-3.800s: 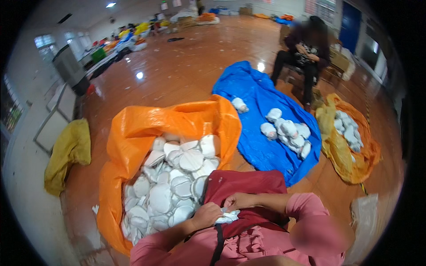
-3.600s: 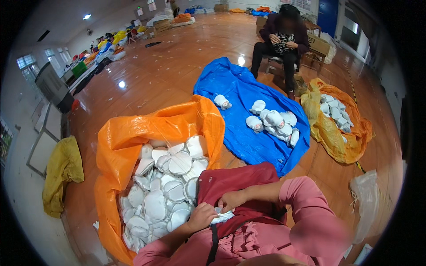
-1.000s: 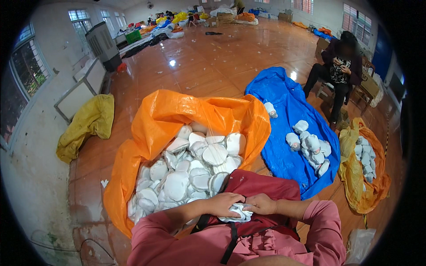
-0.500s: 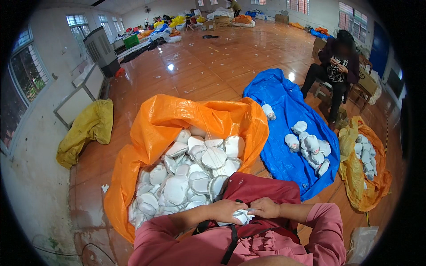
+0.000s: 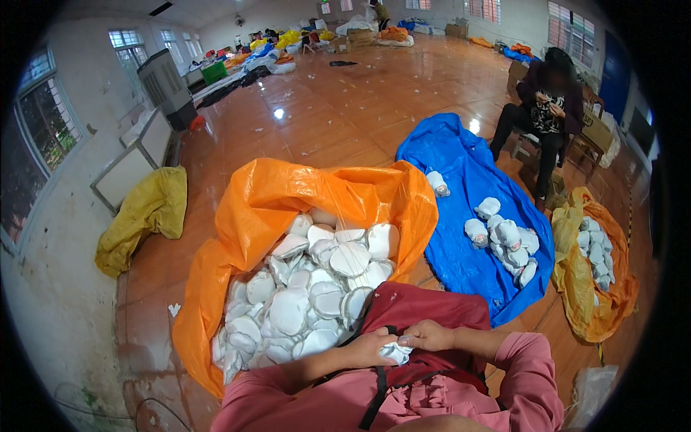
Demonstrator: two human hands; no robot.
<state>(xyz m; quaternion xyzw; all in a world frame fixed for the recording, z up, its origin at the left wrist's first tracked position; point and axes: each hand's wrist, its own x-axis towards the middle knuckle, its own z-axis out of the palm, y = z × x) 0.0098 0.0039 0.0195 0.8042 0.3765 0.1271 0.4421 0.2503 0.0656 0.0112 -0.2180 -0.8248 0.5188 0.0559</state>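
In my lap, over a dark red cloth [image 5: 425, 306], a small crumpled white fabric piece [image 5: 395, 353] is held between my two hands. My left hand [image 5: 368, 348] is closed round its left side. From the right, my right hand [image 5: 430, 335] pinches its upper edge, thumb toward the left fingers. The fingers cover part of the piece. Just beyond my left forearm lies an open orange sack [image 5: 248, 189], filled with round white padded fabric pieces [image 5: 289, 310].
Right of the orange sack, a blue sheet [image 5: 450, 155] carries several white stuffed pieces [image 5: 506, 234]. A yellow-orange sack [image 5: 576, 302] with grey-white pieces stands farther right. A seated person [image 5: 551, 101] works behind it. A yellow sack [image 5: 147, 216] lies by the left wall.
My hands have shifted slightly on the white fabric piece, and the fingers lie a little differently. The whole view has moved slightly. The sacks and the blue sheet stay put.
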